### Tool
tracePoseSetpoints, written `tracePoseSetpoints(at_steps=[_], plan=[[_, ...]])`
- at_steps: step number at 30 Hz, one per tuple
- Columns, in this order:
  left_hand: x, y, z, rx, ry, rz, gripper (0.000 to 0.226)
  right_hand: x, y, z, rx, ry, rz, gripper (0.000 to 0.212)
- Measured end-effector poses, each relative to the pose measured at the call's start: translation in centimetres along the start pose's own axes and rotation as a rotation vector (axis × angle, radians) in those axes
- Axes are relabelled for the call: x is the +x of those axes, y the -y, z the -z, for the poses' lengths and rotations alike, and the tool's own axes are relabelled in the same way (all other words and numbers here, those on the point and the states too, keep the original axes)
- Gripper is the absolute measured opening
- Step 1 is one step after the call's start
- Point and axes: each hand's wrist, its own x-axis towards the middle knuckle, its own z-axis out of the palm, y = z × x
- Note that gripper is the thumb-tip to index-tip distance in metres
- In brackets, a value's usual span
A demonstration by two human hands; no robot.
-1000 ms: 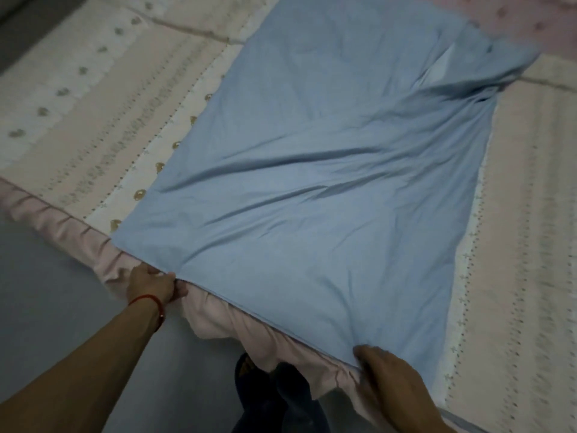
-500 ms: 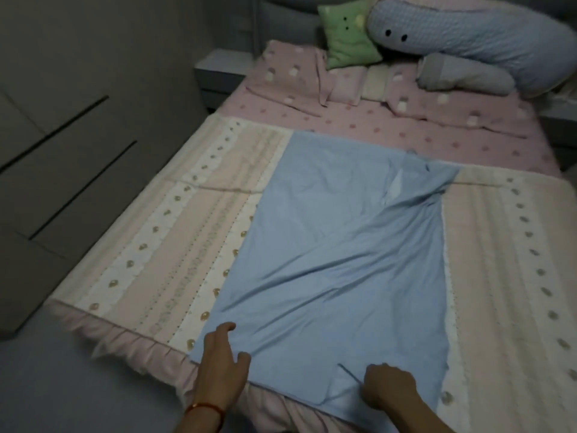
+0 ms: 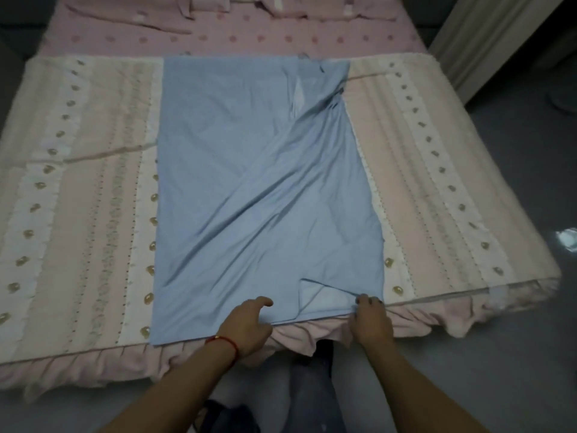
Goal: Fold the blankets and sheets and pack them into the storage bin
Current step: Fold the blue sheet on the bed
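Blue sheet (image 3: pixel 249 182) runs lengthwise away up the bed (image 3: pixel 78 182); right hand (image 3: pixel 370 317) pinches its turned-up near corner, left hand (image 3: pixel 246 326) rests loose on the hem.

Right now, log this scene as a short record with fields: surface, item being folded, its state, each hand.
surface: bed with a beige patterned quilt over a pink dotted sheet
item: blue sheet, spread lengthwise down the middle of the quilt
state: wrinkled, diagonal creases; near right corner turned back into a small flap
left hand: resting on the near edge of the blue sheet, fingers relaxed
right hand: pinching the turned-back corner at the near edge
storage bin: not in view
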Motion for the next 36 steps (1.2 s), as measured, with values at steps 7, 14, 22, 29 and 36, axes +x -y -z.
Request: tracePoseSetpoints(at_steps=[7,14,22,29,36], plan=[[4.3,-2.8,-3.7,0.089,0.008,0.125,0.050,8.1,-3.1,0.1,-0.116,-0.182,0.129,0.051],[3.7,-4.4,-5.3,0.095,0.059,0.300,0.043,9.7,-14.8,1.6,0.326,0.111,-0.479,0.053],[2.3,-5.8,-3.8,0.033,0.047,0.317,0.040,6.8,-11.7,3.6,-0.055,-0.015,-0.033,0.056],[-2.4,-1.7,2.1,-0.059,-0.068,0.199,0.037,1.4,-0.9,2.9,-0.261,0.273,0.199,0.014],[-12.4,10.8,11.9,-0.079,-0.273,0.012,0.043,-10.5,20.4,2.2,0.028,0.247,0.454,0.034]])
